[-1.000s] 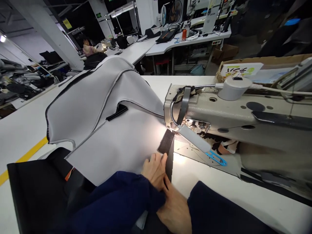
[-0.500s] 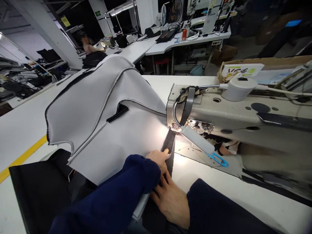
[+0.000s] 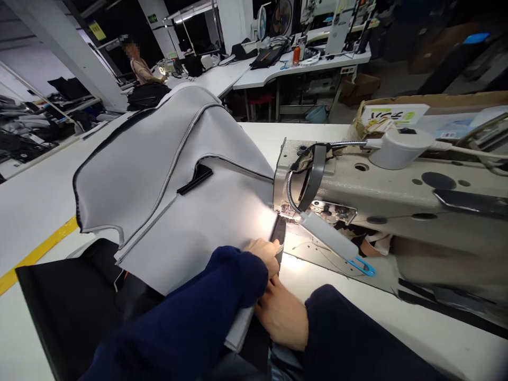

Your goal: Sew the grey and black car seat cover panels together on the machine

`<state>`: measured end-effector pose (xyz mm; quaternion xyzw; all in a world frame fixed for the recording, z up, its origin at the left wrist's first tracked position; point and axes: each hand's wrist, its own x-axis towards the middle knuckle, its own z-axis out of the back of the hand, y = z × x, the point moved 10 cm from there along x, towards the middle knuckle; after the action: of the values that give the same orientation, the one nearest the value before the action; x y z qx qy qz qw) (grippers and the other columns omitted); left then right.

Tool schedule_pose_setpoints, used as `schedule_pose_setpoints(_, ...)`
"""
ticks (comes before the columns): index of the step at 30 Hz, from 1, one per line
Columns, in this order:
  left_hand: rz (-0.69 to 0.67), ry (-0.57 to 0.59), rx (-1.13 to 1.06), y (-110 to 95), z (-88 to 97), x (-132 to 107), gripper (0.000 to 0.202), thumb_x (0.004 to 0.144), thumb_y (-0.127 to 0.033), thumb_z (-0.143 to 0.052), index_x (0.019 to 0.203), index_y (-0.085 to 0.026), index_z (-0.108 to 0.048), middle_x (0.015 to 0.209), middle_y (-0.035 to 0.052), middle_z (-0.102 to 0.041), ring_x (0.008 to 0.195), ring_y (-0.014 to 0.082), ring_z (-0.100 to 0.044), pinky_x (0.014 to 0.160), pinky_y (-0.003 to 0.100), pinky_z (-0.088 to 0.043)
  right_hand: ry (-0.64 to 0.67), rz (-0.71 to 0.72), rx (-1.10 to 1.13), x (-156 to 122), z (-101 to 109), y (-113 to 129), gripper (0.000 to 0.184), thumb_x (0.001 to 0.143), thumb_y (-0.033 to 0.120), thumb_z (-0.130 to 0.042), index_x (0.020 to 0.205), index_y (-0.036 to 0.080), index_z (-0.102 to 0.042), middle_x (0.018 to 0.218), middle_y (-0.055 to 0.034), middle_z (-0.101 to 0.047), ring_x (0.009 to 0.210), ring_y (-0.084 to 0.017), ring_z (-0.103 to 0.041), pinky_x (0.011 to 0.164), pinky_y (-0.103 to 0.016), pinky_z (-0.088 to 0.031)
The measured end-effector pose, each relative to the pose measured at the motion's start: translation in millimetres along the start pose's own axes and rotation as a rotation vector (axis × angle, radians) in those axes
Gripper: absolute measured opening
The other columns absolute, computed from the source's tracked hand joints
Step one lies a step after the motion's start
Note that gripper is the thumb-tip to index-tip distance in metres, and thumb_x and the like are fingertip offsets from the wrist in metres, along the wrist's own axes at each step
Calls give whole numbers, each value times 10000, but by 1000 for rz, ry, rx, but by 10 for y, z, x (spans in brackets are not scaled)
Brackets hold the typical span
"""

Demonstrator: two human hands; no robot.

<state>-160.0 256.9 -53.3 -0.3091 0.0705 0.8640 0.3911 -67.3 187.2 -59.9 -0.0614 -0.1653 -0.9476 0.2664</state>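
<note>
A large grey fabric panel [image 3: 222, 211] with piped seams and black edging spreads left of the sewing machine [image 3: 381, 190]. Its right edge, with a black strip [image 3: 279, 228], runs under the lit needle area, where the presser foot is hard to make out. My left hand [image 3: 265, 255] is closed on this edge just in front of the needle, thumb side toward the strip. Close behind it, my right hand [image 3: 283, 315] has its fingers curled at the black fabric near the table edge; its fingertips are partly hidden by my left hand.
A small lamp [image 3: 331, 235] with a blue clip hangs before the machine head. Black fabric [image 3: 79, 307] lies at the left by yellow tape [image 3: 39, 254]. A cardboard box [image 3: 444, 100] stands behind the machine. A person [image 3: 141, 66] sits at a far station.
The right hand's spread fingers have drawn together and curled. My left hand has shifted slightly up toward the needle with the fabric edge. The head view has moved a little.
</note>
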Motion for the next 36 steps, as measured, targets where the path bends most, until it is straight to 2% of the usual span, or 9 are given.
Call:
schedule_pose_setpoints(5,19,-49,27,14,38,98,581,762,-176,-467,1341,-218,-472,1009,123,-678,907,286,-654,766,361,-518,18,-20,-3,39,4,-109,249,880,275,-480,791,171,-688,1034,-127,-643,1055,-329,-485,883,-545,-348)
schedule_pose_setpoints(12,24,-88,39,53,215,262,498,793,-208,-434,1277,-262,-537,1005,103,-671,900,268,-650,755,346,-507,38,-27,-1,141,82,-324,196,843,253,-512,886,182,-690,1007,-121,-641,1071,-328,-470,926,-579,-321)
schedule_pose_setpoints(15,15,-111,18,25,314,281,414,804,-195,-414,1168,-235,-607,1024,113,-666,909,268,-646,759,346,-503,-25,-27,-36,179,147,-355,203,824,252,-534,928,180,-692,1036,-124,-635,1067,-327,-483,964,-607,-305)
schedule_pose_setpoints(17,4,-131,26,-3,339,234,410,763,-184,-455,1144,-205,-605,1015,125,-665,916,280,-642,755,347,-501,-102,-94,-122,168,202,-360,221,839,229,-533,980,155,-686,1032,-134,-639,1053,-316,-503,1003,-604,-293)
schedule_pose_setpoints(21,-42,-85,54,-39,187,82,451,733,-179,-459,1173,-165,-556,961,126,-673,879,291,-644,743,360,-496,-223,-223,-291,76,249,-266,223,857,170,-528,1000,111,-688,981,-147,-662,1042,-303,-536,1068,-570,-275)
schedule_pose_setpoints(24,-112,-75,47,-81,114,31,427,772,-162,-391,1163,-186,-561,965,91,-683,905,263,-643,775,345,-486,-201,-193,-276,67,166,-210,245,846,199,-547,1019,100,-689,977,-151,-665,1042,-314,-540,1084,-582,-259)
schedule_pose_setpoints(28,-113,-100,68,-115,152,108,357,797,-172,-375,1077,-187,-597,976,80,-682,903,251,-642,773,334,-484,-137,-217,-171,79,79,-390,258,840,262,-547,1027,170,-698,1013,-129,-664,1112,-334,-496,1086,-603,-240)
schedule_pose_setpoints(31,-70,-113,52,-113,202,204,305,804,-191,-397,1015,-171,-616,1010,90,-676,906,251,-639,784,334,-486,-110,-206,-120,81,92,-516,254,838,257,-535,1021,204,-702,1037,-116,-664,1159,-338,-463,1086,-604,-229)
schedule_pose_setpoints(36,-32,-175,-98,-60,356,368,253,806,-173,-447,916,-134,-671,931,102,-681,869,239,-638,813,333,-493,-135,-192,-124,115,212,-672,270,847,202,-499,1014,151,-705,1036,-149,-658,1159,-342,-464,1072,-597,-247)
